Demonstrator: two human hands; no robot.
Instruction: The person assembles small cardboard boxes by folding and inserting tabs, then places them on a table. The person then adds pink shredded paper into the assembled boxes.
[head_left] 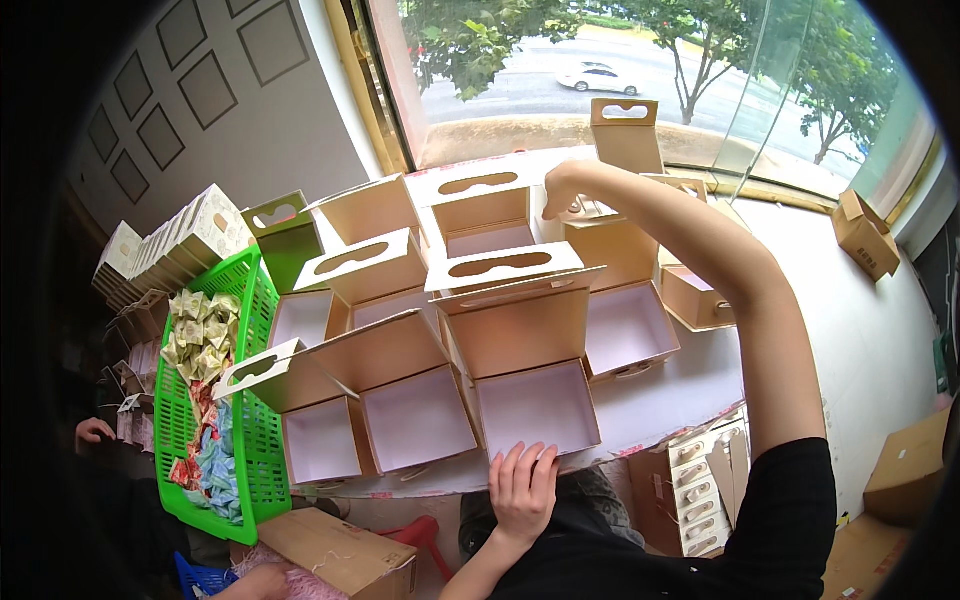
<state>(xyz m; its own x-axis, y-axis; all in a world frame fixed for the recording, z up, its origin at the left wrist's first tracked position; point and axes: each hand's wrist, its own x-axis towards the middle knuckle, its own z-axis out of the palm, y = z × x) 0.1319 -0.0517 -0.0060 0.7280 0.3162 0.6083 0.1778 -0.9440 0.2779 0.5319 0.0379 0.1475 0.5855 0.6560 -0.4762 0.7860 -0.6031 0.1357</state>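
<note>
Several open cardboard gift boxes with lilac insides and cut-out handle lids stand in rows on a white table. My left hand (pixel 522 490) lies with its fingers stretched over the front rim of the nearest middle box (pixel 538 405). My right arm reaches to the far side of the table. There my right hand (pixel 568 190) is bent down with curled fingers at the handle flap of a box lid (pixel 612 250); the fingertips are partly hidden. Beside that lid, another box lid (pixel 628 140) stands upright.
A green basket (pixel 262 400) of small wrapped packets stands at the left, with stacked patterned boxes (pixel 190 240) behind it. Other people's hands (pixel 95 430) show at the left and lower left, by a cardboard carton (pixel 340 550). More cartons (pixel 865 235) lie on the right floor.
</note>
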